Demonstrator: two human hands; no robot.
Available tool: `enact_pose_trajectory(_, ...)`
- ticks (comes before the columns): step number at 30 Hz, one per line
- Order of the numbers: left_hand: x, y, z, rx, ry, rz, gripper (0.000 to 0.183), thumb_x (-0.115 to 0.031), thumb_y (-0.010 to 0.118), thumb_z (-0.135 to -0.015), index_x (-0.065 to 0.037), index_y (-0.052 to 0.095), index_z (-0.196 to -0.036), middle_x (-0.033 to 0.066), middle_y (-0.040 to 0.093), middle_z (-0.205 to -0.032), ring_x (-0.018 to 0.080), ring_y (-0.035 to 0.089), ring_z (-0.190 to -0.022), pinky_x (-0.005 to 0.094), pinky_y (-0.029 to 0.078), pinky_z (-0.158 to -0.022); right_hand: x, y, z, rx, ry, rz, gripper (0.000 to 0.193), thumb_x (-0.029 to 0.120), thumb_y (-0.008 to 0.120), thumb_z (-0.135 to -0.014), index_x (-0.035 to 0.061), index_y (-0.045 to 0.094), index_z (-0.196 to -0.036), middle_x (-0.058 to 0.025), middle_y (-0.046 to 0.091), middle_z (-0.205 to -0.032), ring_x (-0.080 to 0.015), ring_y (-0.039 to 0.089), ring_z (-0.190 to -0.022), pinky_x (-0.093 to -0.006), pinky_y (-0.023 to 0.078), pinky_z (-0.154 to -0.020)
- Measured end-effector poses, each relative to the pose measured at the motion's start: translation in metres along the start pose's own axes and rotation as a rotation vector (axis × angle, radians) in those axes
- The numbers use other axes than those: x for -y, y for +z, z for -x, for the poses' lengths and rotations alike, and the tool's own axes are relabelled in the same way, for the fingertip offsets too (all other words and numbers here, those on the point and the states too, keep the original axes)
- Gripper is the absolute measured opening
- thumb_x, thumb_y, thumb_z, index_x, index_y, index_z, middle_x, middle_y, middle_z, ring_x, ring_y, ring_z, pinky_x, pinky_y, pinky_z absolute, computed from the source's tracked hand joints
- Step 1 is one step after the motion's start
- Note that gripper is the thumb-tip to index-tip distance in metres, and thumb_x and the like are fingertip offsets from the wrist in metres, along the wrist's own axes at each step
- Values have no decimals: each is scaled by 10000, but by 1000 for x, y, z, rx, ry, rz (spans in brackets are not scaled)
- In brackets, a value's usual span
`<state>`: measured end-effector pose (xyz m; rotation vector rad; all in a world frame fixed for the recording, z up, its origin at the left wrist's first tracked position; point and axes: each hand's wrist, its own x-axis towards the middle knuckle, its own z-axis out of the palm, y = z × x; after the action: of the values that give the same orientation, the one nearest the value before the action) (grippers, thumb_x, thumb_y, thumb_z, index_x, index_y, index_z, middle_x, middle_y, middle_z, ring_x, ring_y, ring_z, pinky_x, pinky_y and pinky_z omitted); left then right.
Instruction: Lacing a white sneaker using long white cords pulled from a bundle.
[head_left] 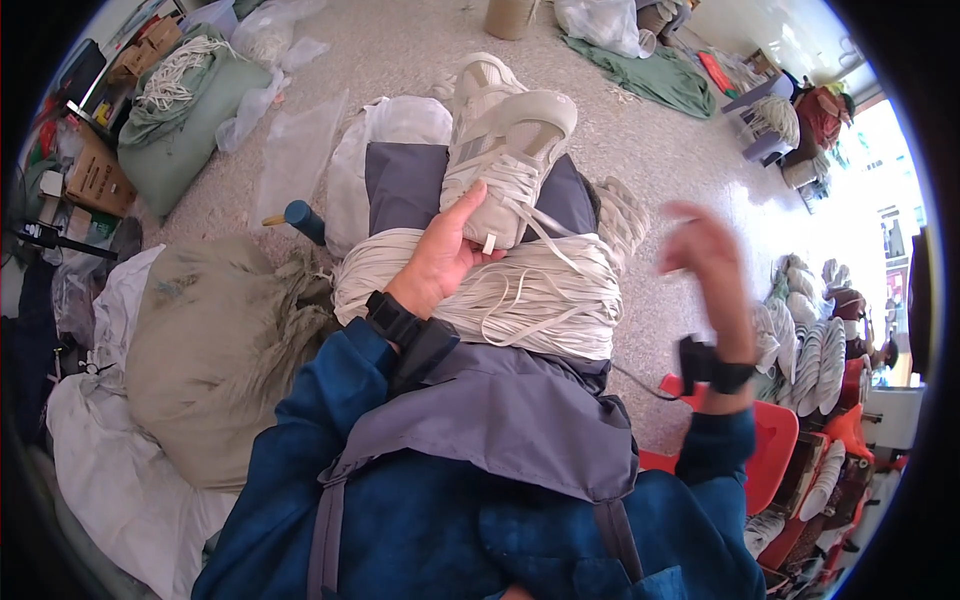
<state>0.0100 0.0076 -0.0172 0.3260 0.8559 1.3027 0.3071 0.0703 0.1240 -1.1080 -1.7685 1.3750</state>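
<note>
My left hand (447, 252) grips a beige lace-up sneaker (502, 195) by its heel end, thumb on top. The sneaker's toe points away from me, and a loose flat lace trails from it to the right. Behind it, partly covered, lies a second pale sneaker (480, 85). A thick bundle of cream flat laces (540, 305) lies across my lap over the grey apron (500, 410). To the right, apart from the sneaker, my right hand (703, 243) is raised and smeared by motion. Its fingers look bent, but whether anything is in them does not show.
At my left sit a large khaki sack (200, 370) and a green sack (175, 140) topped with laces. A blue cylinder (304, 222) lies by my knee. To the right are a red stool (770, 450) and several hanks of laces (815, 365). Green cloth (650, 80) lies ahead.
</note>
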Motion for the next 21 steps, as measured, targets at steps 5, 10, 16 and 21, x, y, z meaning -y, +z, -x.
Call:
enact_pose_trajectory(5, 3, 5, 0, 13, 23, 40, 493, -475, 607, -1001, -82, 600, -1298, 61, 690, -1134, 170, 666, -983, 325, 540, -757, -58, 107, -33, 219, 91, -247, 130, 56, 560, -1014, -30, 605, -1101, -87, 699, -860, -157, 701, -743, -269, 577, -699)
enact_pose_trajectory(10, 4, 2, -3, 50, 38, -7, 503, -481, 582, -1016, -79, 602, -1317, 44, 689, -1175, 141, 667, -1020, 306, 529, -779, -76, 134, -48, 62, -83, 17, 102, 39, 572, -985, -51, 619, -997, -84, 693, -770, -148, 688, -684, -277, 555, -651)
enact_pose_trajectory(16, 0, 3, 2, 93, 31, -24, 509, -468, 505, -1055, -105, 508, -1411, 58, 629, -1305, 174, 630, -1161, 396, 539, -929, -70, 136, -52, -11, -198, 273, 82, 37, 627, -923, -40, 623, -893, -122, 643, -666, -176, 632, -578, -315, 491, -557)
enact_pose_trajectory(21, -1, 2, 1, 77, 13, -40, 521, -472, 509, -1052, -104, 501, -1421, 61, 617, -1325, 180, 628, -1166, 413, 550, -932, -75, 136, -54, -31, -118, 255, 87, 41, 637, -908, -30, 606, -868, -141, 624, -649, -196, 605, -559, -339, 471, -546)
